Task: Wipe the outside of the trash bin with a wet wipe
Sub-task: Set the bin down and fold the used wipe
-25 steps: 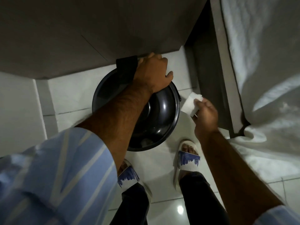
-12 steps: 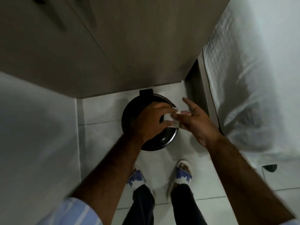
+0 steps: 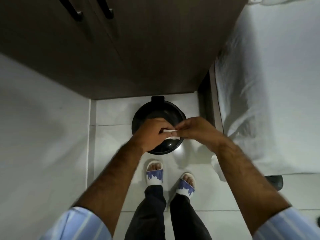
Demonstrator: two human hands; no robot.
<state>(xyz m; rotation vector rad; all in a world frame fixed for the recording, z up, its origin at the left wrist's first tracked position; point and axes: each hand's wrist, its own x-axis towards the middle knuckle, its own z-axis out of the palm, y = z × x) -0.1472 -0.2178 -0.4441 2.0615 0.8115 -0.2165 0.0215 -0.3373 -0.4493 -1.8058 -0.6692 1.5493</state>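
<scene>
Now both hands, left hand [image 3: 154, 131] & right hand [image 3: 194, 130], pinch the wet wipe [image 3: 170, 130] above the trash bin [image 3: 166, 146], which stands on the floor by the cabinet [image 3: 138, 49]. Pulling too hard may tear it, or it drops.

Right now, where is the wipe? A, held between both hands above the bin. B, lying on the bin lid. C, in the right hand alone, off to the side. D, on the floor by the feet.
A: the white wipe is pinched between the left hand and the right hand, which meet above the black bin.
</scene>
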